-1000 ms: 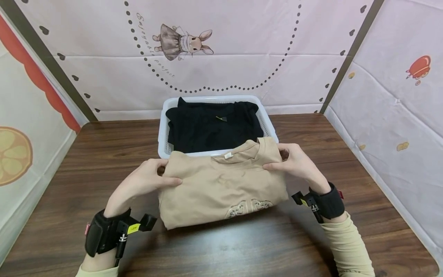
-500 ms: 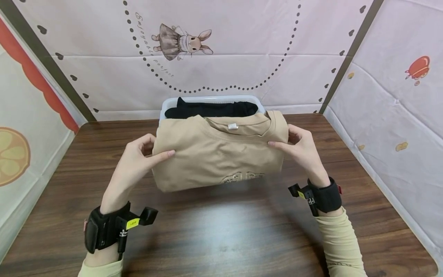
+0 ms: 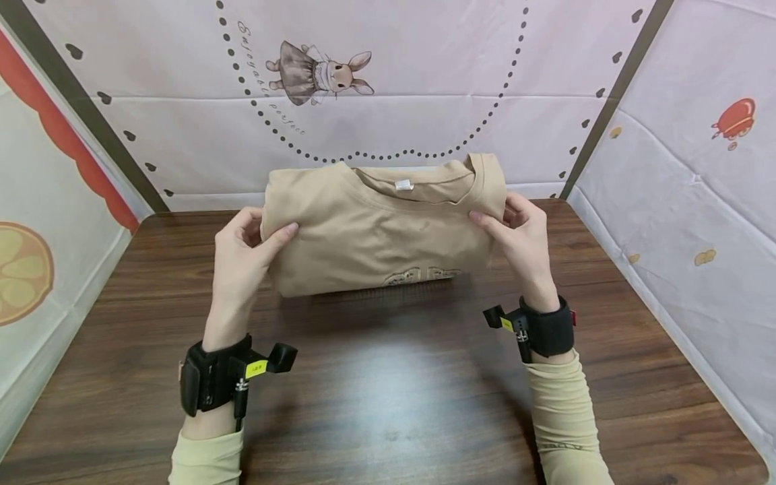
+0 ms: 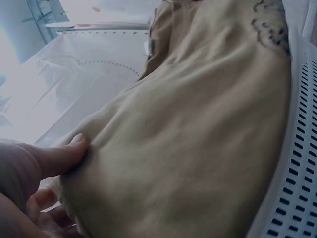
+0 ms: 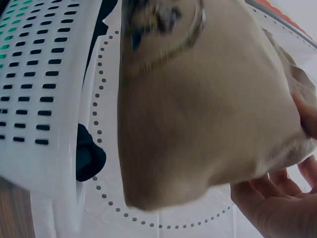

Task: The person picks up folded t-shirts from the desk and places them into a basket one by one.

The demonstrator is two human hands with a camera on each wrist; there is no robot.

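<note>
A folded beige T-shirt (image 3: 376, 229) with a round neckline, a white neck label and an embroidered patch is held up between both hands. My left hand (image 3: 238, 259) pinches its left end, the thumb lying on the front. At the opposite end, my right hand (image 3: 526, 246) pinches the fabric near the shoulder. The shirt covers nearly all of the white perforated basket (image 5: 49, 99) in the head view. In the right wrist view, the shirt hangs over the basket's side and apart from it. Dark folded clothing (image 5: 89, 156) shows past the basket's rim there.
A brown wood-grain table (image 3: 388, 391) lies under the hands and basket. Printed white cloth (image 3: 424, 67) stands as a wall behind it, with more cloth (image 3: 697, 202) along the right side and the left.
Both hands have carried the beige T-shirt forward, away from the body, from the basket's near edge to over the basket. The dark clothing is now hidden in the head view.
</note>
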